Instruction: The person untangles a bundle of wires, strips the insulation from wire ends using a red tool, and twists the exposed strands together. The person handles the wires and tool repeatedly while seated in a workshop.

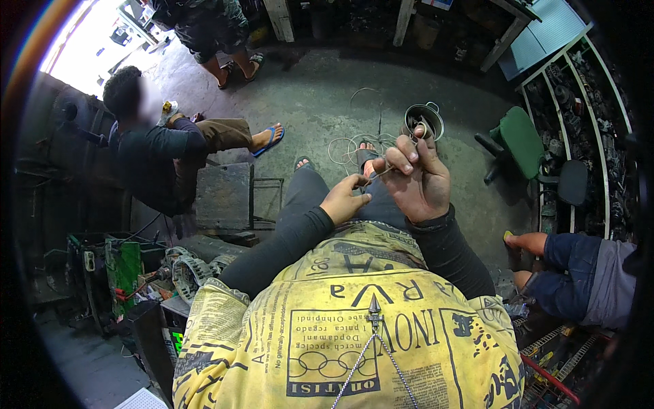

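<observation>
Both my hands are raised in front of my body with a thin, pale wire [379, 174] running between them. My left hand [345, 199] pinches the wire between thumb and fingers. Higher and to the right, my right hand [424, 180] has its palm turned toward me and its fingers curled on the wire. A small loop shows at its fingertips; whether it is part of the same wire I cannot tell. Loose coils of wire [334, 151] spread over the floor beyond my hands. Just past my right fingertips stands a metal pot [436, 123] with dark contents, partly hidden by the hand.
A seated person [157, 150] works at left beside a low wooden block [223, 198]; another person [211, 37] stands behind. At right are a green chair [519, 142], shelves of parts [599, 102] and a person in shorts [579, 262]. Machine parts [184, 273] lie at lower left.
</observation>
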The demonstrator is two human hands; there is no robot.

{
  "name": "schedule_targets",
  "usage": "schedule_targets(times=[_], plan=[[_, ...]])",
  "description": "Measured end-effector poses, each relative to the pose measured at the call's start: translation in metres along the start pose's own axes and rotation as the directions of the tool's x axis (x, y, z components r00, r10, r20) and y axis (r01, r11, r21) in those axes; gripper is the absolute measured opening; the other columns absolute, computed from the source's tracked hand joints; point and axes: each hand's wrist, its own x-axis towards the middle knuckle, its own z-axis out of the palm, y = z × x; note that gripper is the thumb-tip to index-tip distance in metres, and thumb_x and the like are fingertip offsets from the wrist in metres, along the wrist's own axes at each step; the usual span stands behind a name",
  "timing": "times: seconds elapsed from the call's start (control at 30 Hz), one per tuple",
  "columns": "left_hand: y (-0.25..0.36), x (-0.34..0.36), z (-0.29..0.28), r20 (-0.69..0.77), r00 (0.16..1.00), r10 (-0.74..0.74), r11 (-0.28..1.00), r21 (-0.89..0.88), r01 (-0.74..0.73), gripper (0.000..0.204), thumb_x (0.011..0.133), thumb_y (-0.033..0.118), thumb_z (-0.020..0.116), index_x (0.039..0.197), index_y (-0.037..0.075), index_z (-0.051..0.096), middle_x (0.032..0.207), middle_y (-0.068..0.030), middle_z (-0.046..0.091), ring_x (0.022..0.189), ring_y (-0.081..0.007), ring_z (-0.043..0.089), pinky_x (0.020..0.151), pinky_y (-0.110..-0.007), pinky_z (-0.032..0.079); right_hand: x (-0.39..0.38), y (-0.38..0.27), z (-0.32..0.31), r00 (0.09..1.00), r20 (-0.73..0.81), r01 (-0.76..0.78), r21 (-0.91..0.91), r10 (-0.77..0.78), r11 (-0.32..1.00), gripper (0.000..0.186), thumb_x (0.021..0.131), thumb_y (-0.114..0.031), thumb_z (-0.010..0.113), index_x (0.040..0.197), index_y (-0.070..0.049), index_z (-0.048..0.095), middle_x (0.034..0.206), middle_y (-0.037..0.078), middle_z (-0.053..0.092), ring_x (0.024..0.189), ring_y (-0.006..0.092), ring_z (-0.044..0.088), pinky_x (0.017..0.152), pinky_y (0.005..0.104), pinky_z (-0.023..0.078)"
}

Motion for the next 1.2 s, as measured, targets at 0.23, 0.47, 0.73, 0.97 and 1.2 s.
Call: schedule_targets(times=[0.23,0.47,0.73,0.97,1.2], plan=[[0.019,-0.004,-0.013,0.332,0.924,0.192,0.927,-0.370,-0.060,0.041,0.079,-0.001,0.056,0.120,-0.002,0.051,0.118,-0.0135,0.057,0.111,-0.0203,0.054,0.095,-0.032,0.042,-0.006,-0.034,0.015,0.976,0.060,-0.183,-0.304,0.210,0.935,0.016,0.098,-0.017,0.045,0.105,-0.006,0.054,0.062,-0.001,0.040,0.051,0.0085,0.039,0.051,0.0256,0.035],[0.039,0.012,-0.001,-0.061,0.964,-0.259,0.932,-0.278,0.233,0.071,0.088,0.022,0.062,0.143,0.013,0.018,0.122,-0.0148,0.050,0.106,-0.0242,0.055,0.083,-0.039,0.050,-0.014,-0.049,0.020,0.924,0.023,-0.299,-0.578,0.381,0.760,0.024,0.094,-0.023,0.056,0.099,0.000,0.056,0.059,-0.006,0.040,0.046,0.0036,0.033,0.045,0.0203,0.027],[0.046,0.031,0.000,-0.141,0.977,-0.158,0.370,-0.926,-0.074,0.063,0.091,0.006,0.051,0.139,0.027,0.016,0.120,-0.0182,0.049,0.104,-0.0318,0.057,0.086,-0.054,0.048,-0.038,-0.054,0.023,0.842,-0.073,-0.461,-0.611,0.534,0.643,0.027,0.092,-0.024,0.058,0.107,-0.001,0.055,0.065,-0.003,0.051,0.048,0.0044,0.040,0.046,0.0201,0.031],[0.075,0.041,-0.064,-0.476,0.878,0.061,0.879,-0.391,-0.273,0.050,0.085,-0.008,0.049,0.130,0.012,0.039,0.095,-0.0053,0.051,0.077,-0.0127,0.056,0.062,-0.030,0.054,-0.055,-0.066,-0.012,0.935,-0.261,-0.356,-0.673,0.242,0.648,0.021,0.090,-0.017,0.057,0.099,0.002,0.057,0.063,-0.002,0.047,0.052,0.0044,0.037,0.049,0.0208,0.030],[0.133,0.009,-0.082,-0.396,0.802,0.447,0.881,0.038,-0.472,0.033,0.084,-0.006,0.057,0.115,0.003,0.056,0.088,-0.0011,0.055,0.057,-0.0018,0.046,0.046,-0.018,0.037,-0.067,-0.070,-0.016,0.886,-0.179,-0.405,-0.748,0.429,0.525,0.028,0.087,-0.013,0.059,0.110,0.002,0.054,0.075,0.000,0.058,0.058,0.0100,0.057,0.061,0.0241,0.049]])
